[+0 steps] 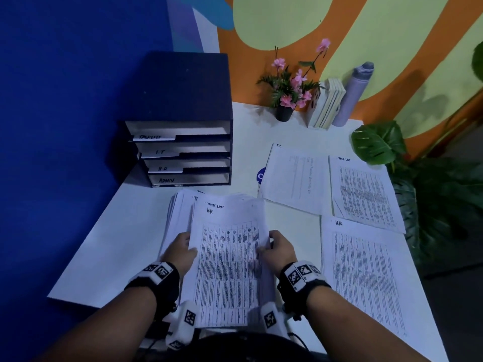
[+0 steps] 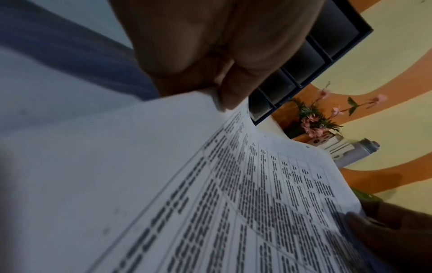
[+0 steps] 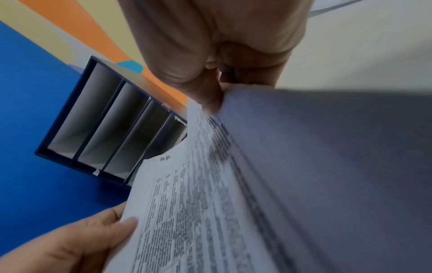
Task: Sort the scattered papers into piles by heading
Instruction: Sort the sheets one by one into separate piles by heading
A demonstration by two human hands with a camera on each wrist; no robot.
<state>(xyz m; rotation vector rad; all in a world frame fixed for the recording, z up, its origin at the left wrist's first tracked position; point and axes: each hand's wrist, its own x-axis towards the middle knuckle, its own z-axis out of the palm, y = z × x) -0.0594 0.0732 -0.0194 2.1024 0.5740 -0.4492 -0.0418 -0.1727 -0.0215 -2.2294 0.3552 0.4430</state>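
Observation:
A printed sheet headed "H.R." (image 1: 227, 262) is lifted over the unsorted stack of papers (image 1: 180, 212) near the table's front. My left hand (image 1: 183, 246) pinches its left edge; in the left wrist view the fingers (image 2: 233, 92) clamp the sheet (image 2: 245, 194). On the other side my right hand (image 1: 278, 248) grips the right edge, the thumb (image 3: 205, 92) on the sheet (image 3: 187, 203). Three sorted piles lie to the right: "I.T." (image 1: 295, 176), "Task List" (image 1: 366, 192) and "H.R." (image 1: 366, 278).
A dark blue tray organiser (image 1: 183, 150) labelled Tasklist, I.T, H.R and Admin stands at the back left. A flower pot (image 1: 285, 111), books (image 1: 326, 105) and a grey bottle (image 1: 352, 95) line the back wall. Leafy plants (image 1: 379, 145) crowd the table's right edge.

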